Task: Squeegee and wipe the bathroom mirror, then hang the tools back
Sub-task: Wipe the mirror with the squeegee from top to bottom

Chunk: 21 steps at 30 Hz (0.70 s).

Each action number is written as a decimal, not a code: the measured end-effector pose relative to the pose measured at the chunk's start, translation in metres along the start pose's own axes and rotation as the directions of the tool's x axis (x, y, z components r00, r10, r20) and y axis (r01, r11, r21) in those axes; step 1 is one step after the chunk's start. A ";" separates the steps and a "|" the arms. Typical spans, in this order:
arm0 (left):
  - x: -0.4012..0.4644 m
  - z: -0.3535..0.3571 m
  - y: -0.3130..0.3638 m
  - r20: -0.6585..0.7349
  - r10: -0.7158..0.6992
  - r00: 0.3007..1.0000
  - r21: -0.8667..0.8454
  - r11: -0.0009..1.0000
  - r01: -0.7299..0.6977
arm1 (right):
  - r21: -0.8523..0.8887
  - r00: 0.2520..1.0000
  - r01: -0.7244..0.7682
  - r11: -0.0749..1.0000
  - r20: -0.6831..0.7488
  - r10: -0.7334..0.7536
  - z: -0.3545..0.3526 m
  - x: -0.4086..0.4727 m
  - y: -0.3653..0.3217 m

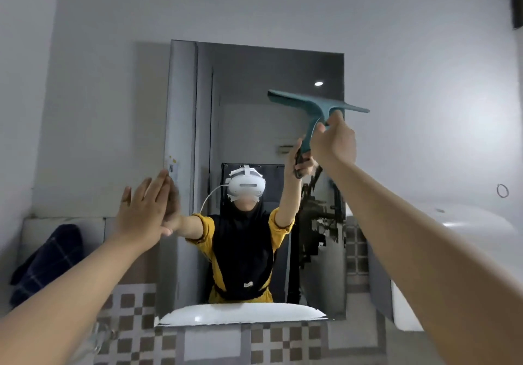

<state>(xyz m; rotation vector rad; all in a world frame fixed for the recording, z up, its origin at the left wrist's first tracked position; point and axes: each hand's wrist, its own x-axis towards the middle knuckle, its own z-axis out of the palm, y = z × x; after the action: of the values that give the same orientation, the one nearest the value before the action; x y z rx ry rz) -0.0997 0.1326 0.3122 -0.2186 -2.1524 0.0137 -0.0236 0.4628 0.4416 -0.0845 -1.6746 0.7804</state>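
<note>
A tall rectangular mirror (249, 87) hangs on the grey wall straight ahead. My right hand (334, 141) is shut on the handle of a teal squeegee (314, 107), whose blade lies slightly tilted across the mirror's upper right part. My left hand (144, 206) is flat and open, its fingertips against the mirror's left edge at mid height. A dark blue checked cloth (48, 262) hangs at the lower left of the wall. The mirror reflects a person in a white headset with both arms raised.
A white basin rim (243, 313) sits below the mirror. Brown and white checked tiles (133, 322) cover the lower wall. A white fixture (475, 223) stands at the right, with a small ring hook (502, 190) on the wall above it.
</note>
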 end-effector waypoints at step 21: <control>-0.014 0.024 -0.037 -0.059 0.259 0.964 0.006 0.966 -0.259 | 0.161 0.967 -0.252 0.954 0.004 0.255 0.104 -0.121 -0.121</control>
<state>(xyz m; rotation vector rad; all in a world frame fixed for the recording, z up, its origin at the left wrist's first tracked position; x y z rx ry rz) -0.1179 0.0953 0.2909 -0.4953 -2.0508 0.1542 -0.0409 0.2680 0.3989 -0.1962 -1.5974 1.1030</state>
